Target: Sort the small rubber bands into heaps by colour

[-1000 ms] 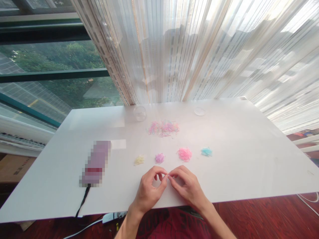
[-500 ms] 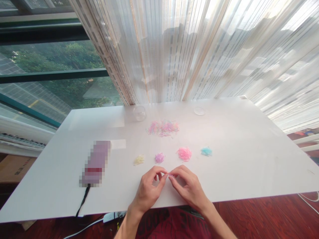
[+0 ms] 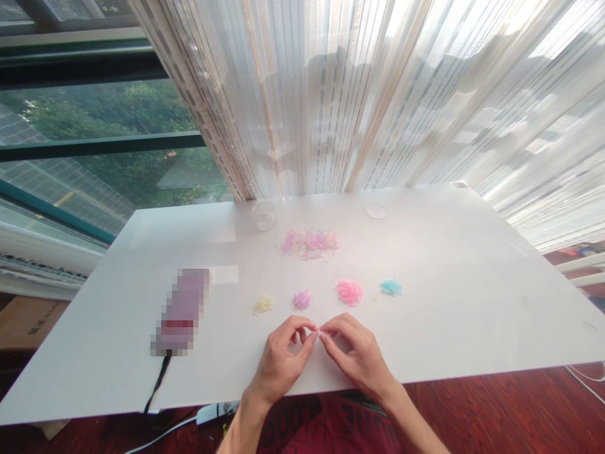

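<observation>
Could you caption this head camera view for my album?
Two hands meet before four small piles sorted by color on a white table.

The view has shifted slightly; a pale speck now shows between the fingers.

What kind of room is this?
Probably a room in a home, perhaps by a balcony: sheer striped curtains, a window overlooking trees, and dark red wood flooring.
</observation>
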A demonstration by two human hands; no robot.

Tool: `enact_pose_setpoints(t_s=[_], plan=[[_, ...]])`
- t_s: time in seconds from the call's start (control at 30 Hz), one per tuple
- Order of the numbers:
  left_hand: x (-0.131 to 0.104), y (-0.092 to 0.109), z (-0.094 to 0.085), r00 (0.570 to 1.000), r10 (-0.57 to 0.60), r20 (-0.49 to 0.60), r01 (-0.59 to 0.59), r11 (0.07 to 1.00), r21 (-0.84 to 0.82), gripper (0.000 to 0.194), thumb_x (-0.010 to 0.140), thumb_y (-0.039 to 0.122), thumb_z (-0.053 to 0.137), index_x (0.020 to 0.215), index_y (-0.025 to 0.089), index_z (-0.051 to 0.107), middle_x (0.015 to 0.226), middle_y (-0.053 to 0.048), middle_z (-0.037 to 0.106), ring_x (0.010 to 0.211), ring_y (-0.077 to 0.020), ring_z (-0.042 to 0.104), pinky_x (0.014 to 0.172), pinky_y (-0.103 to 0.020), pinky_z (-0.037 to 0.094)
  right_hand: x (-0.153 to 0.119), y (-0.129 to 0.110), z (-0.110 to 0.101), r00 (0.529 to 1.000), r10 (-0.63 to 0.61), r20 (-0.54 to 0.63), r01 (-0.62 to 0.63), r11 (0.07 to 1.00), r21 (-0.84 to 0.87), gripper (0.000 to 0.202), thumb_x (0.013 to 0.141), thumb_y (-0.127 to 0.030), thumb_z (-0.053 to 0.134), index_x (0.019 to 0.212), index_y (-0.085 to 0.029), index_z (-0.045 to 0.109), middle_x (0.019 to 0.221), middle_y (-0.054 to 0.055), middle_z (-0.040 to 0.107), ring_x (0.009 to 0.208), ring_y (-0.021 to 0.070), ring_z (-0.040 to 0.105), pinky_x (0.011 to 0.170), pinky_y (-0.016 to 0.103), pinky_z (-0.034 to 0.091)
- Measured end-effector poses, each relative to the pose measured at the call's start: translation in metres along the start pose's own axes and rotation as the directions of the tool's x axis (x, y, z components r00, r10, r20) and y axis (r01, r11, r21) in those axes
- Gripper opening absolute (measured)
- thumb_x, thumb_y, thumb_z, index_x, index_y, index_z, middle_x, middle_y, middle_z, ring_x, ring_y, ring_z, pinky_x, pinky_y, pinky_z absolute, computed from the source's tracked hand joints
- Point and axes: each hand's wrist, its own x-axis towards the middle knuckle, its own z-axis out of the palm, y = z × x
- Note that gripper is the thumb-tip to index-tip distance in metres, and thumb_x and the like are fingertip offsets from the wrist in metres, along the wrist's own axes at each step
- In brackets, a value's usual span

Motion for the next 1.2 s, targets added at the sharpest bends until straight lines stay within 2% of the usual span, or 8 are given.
enact_pose_setpoints(t_s=[0.4, 0.77, 1.0, 1.2], plan=[[0.0, 0.001, 0.001, 0.999, 0.029, -0.022, -0.029, 0.999, -0.027, 0.008, 0.096, 0.015, 0.068, 0.099, 0.022, 0.07, 0.085, 0.001, 0.073, 0.067, -0.0118, 0.064, 0.066, -0.022, 0.053, 0.0, 0.0, 0.0, 1.0, -0.015, -0.013, 0.015, 1.0, 0.003, 0.013, 0.103, -0.017, 0.061, 0.097, -0.023, 0.071, 0.083, 0.002, 0.07, 0.076, 0.0171, 0.068, 0.071, 0.027, 0.055], [-0.005, 0.005, -0.008, 0.991, -0.132, -0.029, 0.131, 0.991, -0.026, 0.003, 0.092, 0.023, 0.071, 0.091, 0.021, 0.074, 0.077, 0.001, 0.073, 0.066, -0.0133, 0.063, 0.067, -0.022, 0.054, -0.001, 0.0, -0.001, 0.999, -0.04, -0.006, 0.04, 0.998, 0.046, 0.013, 0.103, -0.017, 0.063, 0.096, -0.022, 0.073, 0.084, 0.004, 0.072, 0.076, 0.0168, 0.069, 0.071, 0.026, 0.056], [-0.003, 0.006, -0.012, 0.992, -0.126, -0.021, 0.126, 0.992, -0.009, 0.003, 0.092, 0.023, 0.072, 0.09, 0.022, 0.074, 0.078, 0.001, 0.074, 0.067, -0.0139, 0.062, 0.069, -0.023, 0.053, -0.002, 0.0, 0.0, 0.999, -0.052, -0.01, 0.053, 0.998, 0.045, 0.014, 0.104, -0.019, 0.063, 0.097, -0.022, 0.074, 0.083, 0.004, 0.072, 0.075, 0.017, 0.069, 0.07, 0.026, 0.056], [-0.004, 0.008, -0.017, 0.998, -0.059, 0.011, 0.059, 0.998, 0.013, 0.007, 0.094, 0.019, 0.072, 0.089, 0.023, 0.075, 0.08, 0.002, 0.075, 0.068, -0.0134, 0.062, 0.069, -0.023, 0.051, -0.001, 0.0, -0.001, 1.0, -0.03, -0.003, 0.03, 0.998, 0.057, 0.015, 0.104, -0.02, 0.063, 0.096, -0.022, 0.075, 0.083, 0.004, 0.073, 0.075, 0.0169, 0.069, 0.07, 0.026, 0.055]])
